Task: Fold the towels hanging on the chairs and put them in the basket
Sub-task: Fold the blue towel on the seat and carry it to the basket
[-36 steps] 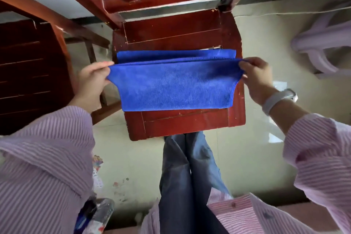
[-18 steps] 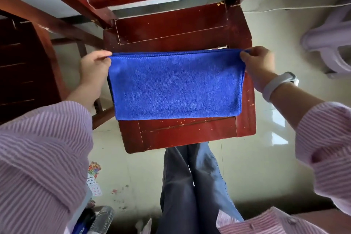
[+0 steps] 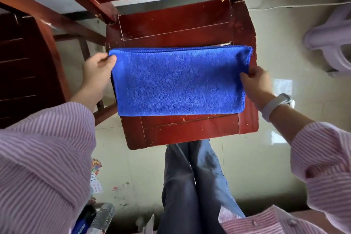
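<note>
A blue towel, folded in half into a wide rectangle, lies flat on the seat of a red wooden chair. My left hand pinches the towel's far left corner between thumb and fingers. At the towel's right edge, about halfway down, my right hand pinches the cloth. No basket is in view.
A second dark red chair stands at the left, close to the first. At the far right sits a pale purple plastic stool. Playing cards and a plastic-wrapped item lie on the floor beside my legs.
The upper layer of the towel came down onto the lower one, so the fold now lies flat on the seat. My right hand slid from the far right corner down the right edge.
</note>
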`<act>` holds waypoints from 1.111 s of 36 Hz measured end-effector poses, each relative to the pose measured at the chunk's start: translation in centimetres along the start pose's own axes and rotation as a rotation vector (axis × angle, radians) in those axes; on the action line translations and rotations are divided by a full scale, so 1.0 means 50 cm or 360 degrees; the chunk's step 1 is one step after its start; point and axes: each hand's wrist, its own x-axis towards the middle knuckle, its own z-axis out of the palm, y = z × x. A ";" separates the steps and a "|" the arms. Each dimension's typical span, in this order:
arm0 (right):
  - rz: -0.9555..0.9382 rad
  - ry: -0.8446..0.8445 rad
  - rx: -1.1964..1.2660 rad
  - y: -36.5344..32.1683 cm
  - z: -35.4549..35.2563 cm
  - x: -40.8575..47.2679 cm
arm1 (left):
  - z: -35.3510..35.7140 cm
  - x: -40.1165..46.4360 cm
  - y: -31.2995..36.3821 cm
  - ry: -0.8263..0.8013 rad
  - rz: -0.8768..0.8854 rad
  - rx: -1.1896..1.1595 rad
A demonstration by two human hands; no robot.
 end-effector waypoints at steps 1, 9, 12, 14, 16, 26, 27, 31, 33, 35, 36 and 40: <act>-0.0001 0.0023 -0.0019 0.002 0.002 0.005 | 0.003 0.008 0.004 0.0034 0.0007 -0.0005; 0.0008 0.0153 -0.0027 0.006 0.014 -0.004 | 0.024 0.028 -0.002 0.0200 0.0023 0.0117; -0.0173 0.0312 -0.0014 0.009 0.017 -0.038 | 0.029 -0.005 -0.002 0.0208 0.0057 0.0183; -0.0419 0.0400 -0.0306 0.014 0.019 -0.069 | 0.029 -0.041 -0.018 0.0218 0.0126 0.0330; -0.0755 0.0344 -0.0572 0.018 0.033 -0.105 | 0.029 -0.088 -0.046 0.0217 0.0413 0.0586; -0.1518 -0.0192 -0.1509 0.081 0.149 -0.179 | 0.089 -0.216 -0.154 -0.0188 0.1036 0.1548; -0.1525 -0.0193 -0.1542 0.085 0.149 -0.176 | 0.091 -0.218 -0.154 -0.0185 0.1006 0.1553; -0.1634 -0.0236 -0.1633 0.112 0.130 -0.168 | 0.100 -0.251 -0.164 -0.0183 0.0941 0.1545; -0.1657 -0.0256 -0.1666 0.126 0.112 -0.168 | 0.098 -0.276 -0.181 -0.0219 0.0951 0.1555; -0.1671 -0.0291 -0.1695 0.138 0.092 -0.168 | 0.092 -0.297 -0.195 -0.0285 0.0980 0.1564; -0.1668 -0.0323 -0.1706 0.142 0.084 -0.167 | 0.088 -0.303 -0.198 -0.0311 0.0995 0.1551; -0.1621 -0.0336 -0.1541 0.122 0.073 -0.172 | 0.076 -0.293 -0.174 -0.0292 0.0997 0.1476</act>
